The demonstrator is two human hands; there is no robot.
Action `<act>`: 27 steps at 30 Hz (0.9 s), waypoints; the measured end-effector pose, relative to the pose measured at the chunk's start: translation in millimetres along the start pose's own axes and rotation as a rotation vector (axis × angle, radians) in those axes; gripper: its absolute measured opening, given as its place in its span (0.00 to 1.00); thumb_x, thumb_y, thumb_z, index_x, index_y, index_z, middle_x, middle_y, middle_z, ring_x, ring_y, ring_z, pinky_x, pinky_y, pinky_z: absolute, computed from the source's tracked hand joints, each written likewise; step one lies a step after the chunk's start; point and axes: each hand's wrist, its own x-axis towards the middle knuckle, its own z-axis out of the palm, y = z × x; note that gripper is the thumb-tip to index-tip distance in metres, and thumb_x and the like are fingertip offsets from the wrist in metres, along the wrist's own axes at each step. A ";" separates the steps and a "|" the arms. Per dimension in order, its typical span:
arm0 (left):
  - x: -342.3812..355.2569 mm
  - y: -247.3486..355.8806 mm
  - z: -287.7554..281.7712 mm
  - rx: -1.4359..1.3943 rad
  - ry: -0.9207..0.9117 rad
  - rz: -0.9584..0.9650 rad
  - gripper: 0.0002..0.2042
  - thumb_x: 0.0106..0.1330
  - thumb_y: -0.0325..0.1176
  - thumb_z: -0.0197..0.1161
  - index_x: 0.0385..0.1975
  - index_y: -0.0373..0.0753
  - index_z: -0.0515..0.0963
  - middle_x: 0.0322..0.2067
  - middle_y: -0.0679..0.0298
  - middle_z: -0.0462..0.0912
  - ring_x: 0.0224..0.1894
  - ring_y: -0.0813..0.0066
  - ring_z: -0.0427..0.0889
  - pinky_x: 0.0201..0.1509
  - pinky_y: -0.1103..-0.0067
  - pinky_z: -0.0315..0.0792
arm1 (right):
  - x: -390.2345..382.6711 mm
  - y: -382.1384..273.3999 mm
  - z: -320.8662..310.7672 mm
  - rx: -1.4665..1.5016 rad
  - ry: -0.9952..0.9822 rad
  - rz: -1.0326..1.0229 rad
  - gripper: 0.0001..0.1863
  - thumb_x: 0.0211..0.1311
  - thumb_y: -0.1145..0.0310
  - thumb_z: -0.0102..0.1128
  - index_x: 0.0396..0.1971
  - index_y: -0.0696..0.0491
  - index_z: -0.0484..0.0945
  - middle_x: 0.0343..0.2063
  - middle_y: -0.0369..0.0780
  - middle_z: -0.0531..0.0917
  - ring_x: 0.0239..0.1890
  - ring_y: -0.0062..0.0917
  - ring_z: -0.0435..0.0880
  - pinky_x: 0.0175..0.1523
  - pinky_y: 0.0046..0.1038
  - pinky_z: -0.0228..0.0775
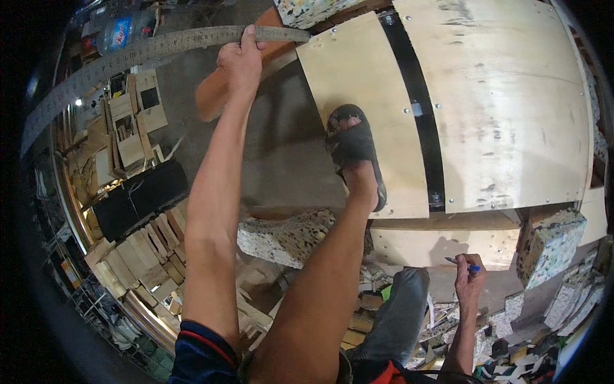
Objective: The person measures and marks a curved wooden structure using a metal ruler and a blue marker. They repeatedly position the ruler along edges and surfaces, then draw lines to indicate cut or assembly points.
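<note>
My left hand is closed round a long metal ruler, its thumb lying over the upper face. The ruler's right end touches the corner of a plywood panel; its other end reaches out to the far left. Low on the right, my right hand grips a blue pen, whose tip points left, close to the plywood front of the wooden frame. My foot in a black sandal stands on the panel. A second, larger plywood sheet lies to its right, beyond a black strip.
Speckled foam blocks sit beside the frame, another foam block at its right corner. An orange-brown board lies under my left hand. Wood offcuts are stacked at left. A plastic bottle with a blue label stands far left.
</note>
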 end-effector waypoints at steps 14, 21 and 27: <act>35.5 1.3 -3.7 -0.013 -0.006 0.074 0.25 0.68 0.48 0.62 0.12 0.36 0.76 0.16 0.64 0.82 0.18 0.80 0.73 0.26 0.75 0.66 | 32.4 -26.9 29.9 -0.007 -0.026 0.023 0.07 0.66 0.73 0.61 0.31 0.62 0.79 0.27 0.42 0.80 0.29 0.25 0.79 0.37 0.25 0.70; 34.5 -4.6 0.7 -0.080 0.023 0.037 0.23 0.69 0.46 0.62 0.14 0.39 0.70 0.18 0.60 0.84 0.22 0.77 0.79 0.30 0.75 0.71 | 40.2 -34.7 38.6 0.022 -0.038 0.021 0.08 0.66 0.73 0.61 0.32 0.63 0.79 0.29 0.42 0.81 0.31 0.24 0.79 0.38 0.25 0.70; 36.2 -15.9 5.0 -0.040 0.009 0.039 0.23 0.69 0.44 0.62 0.12 0.40 0.69 0.17 0.58 0.84 0.23 0.76 0.83 0.31 0.78 0.74 | 45.2 -46.7 45.7 0.062 -0.056 0.046 0.08 0.66 0.73 0.61 0.34 0.64 0.80 0.30 0.42 0.80 0.32 0.23 0.79 0.39 0.24 0.69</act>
